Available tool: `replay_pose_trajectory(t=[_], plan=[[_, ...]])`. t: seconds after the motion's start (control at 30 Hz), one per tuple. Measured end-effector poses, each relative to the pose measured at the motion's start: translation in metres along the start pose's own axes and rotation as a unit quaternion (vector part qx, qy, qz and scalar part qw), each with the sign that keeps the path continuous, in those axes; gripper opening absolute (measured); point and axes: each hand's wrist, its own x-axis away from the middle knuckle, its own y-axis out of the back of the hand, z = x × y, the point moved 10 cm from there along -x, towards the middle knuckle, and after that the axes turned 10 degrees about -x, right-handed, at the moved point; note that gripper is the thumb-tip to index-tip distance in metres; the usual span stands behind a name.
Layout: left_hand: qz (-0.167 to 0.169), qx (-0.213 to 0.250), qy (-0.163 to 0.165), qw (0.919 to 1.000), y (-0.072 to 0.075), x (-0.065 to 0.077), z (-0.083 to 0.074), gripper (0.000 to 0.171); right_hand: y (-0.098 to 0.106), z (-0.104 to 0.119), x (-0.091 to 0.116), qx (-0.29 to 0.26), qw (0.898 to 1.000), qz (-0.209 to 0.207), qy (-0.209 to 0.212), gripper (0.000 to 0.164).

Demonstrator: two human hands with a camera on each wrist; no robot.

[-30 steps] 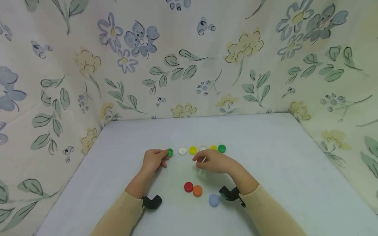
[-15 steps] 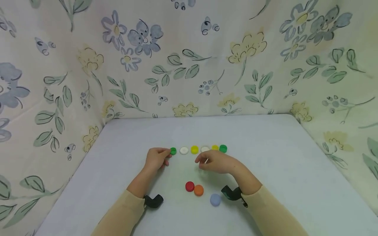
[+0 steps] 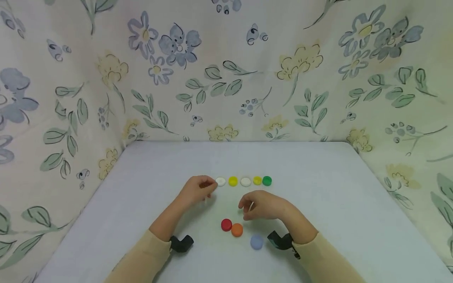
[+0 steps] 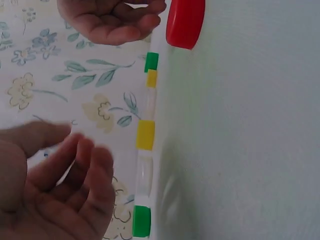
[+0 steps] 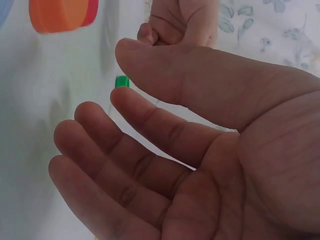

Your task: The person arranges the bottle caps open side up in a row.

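Note:
A row of plastic bottle caps runs across the table: a white cap [image 3: 220,181], a yellow cap [image 3: 232,181], another white cap [image 3: 245,182], a second yellow cap [image 3: 257,180] and a green cap [image 3: 267,181]. Beyond the row's left end, a further green cap [image 4: 142,221] shows in the left wrist view; the left hand hides it in the head view. My left hand [image 3: 197,190] hovers by that end, fingers loosely bent around nothing. Lower and to the right, my right hand [image 3: 264,205] hangs over the table with relaxed fingers and an empty palm.
Nearer the body, a red cap [image 3: 226,225] and an orange cap [image 3: 237,230] lie side by side. A light blue cap [image 3: 256,242] sits close to the right wrist's black camera mount [image 3: 280,240]. Floral cloth [image 3: 226,102] surrounds the white table [image 3: 318,165].
My left hand has let go of the left green cap and shifted up and right over it. My right hand has drawn back from the row toward the body.

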Motion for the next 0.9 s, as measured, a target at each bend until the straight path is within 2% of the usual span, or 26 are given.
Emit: replay_pose_trajectory(t=[0.07,0.13,0.2,0.27,0.33,0.4,0.7,0.9], plan=[[0.096,-0.007,-0.046,0.9943,-0.02,0.004,-0.012,0.019,-0.002,0.001,-0.001,0.004,1.0,-0.005,0.0,0.02],[0.179,-0.022,-0.089,0.9796,-0.039,0.012,-0.021,0.026,-0.005,0.003,-0.002,0.011,1.0,-0.009,-0.004,0.021],[0.232,-0.042,-0.115,0.965,-0.054,0.021,-0.026,0.031,-0.01,0.004,-0.002,0.017,1.0,-0.012,-0.012,0.021],[0.257,-0.066,-0.131,0.9552,-0.063,0.027,-0.029,0.034,-0.015,0.007,-0.003,0.024,1.0,-0.011,-0.015,0.022],[0.265,-0.084,-0.145,0.9497,-0.069,0.031,-0.032,0.034,-0.019,0.009,-0.003,0.03,0.999,-0.01,-0.013,0.02],[0.26,-0.103,-0.152,0.9479,-0.072,0.034,-0.034,0.032,-0.023,0.01,-0.004,0.035,0.999,-0.009,-0.008,0.016],[0.237,-0.132,-0.155,0.9499,-0.074,0.035,-0.034,0.027,-0.033,0.011,-0.005,0.049,0.999,0.019,0.003,0.01],[0.235,-0.123,-0.156,0.9514,-0.073,0.034,-0.035,0.024,-0.029,0.007,-0.008,0.053,0.999,0.01,-0.001,0.008]])
